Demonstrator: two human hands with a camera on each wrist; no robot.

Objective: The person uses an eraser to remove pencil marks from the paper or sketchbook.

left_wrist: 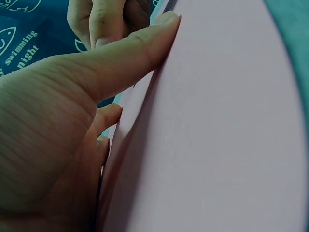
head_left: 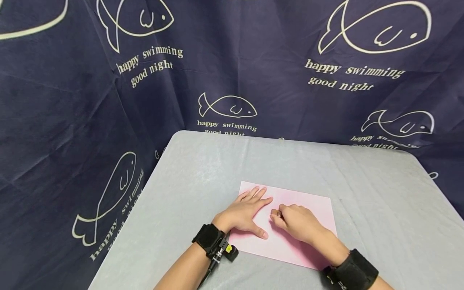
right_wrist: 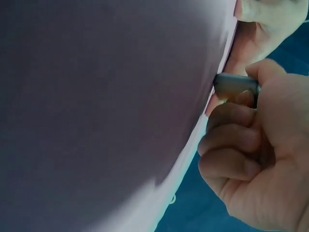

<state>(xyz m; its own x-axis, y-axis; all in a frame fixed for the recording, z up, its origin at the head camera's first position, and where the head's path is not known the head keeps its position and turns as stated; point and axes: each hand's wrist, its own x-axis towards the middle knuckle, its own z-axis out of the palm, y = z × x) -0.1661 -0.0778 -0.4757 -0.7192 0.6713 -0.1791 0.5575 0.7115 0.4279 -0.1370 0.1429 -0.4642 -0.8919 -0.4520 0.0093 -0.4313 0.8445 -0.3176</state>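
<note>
Pink paper, a smooth rectangle, lies under the flat left hand; the right hand pinches a small grey object.

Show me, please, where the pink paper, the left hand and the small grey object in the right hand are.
pink paper [head_left: 311, 205]: head view, bare far right part.
left hand [head_left: 242, 213]: head view, back of hand.
small grey object [right_wrist: 235, 85]: right wrist view, its exposed side.
</note>
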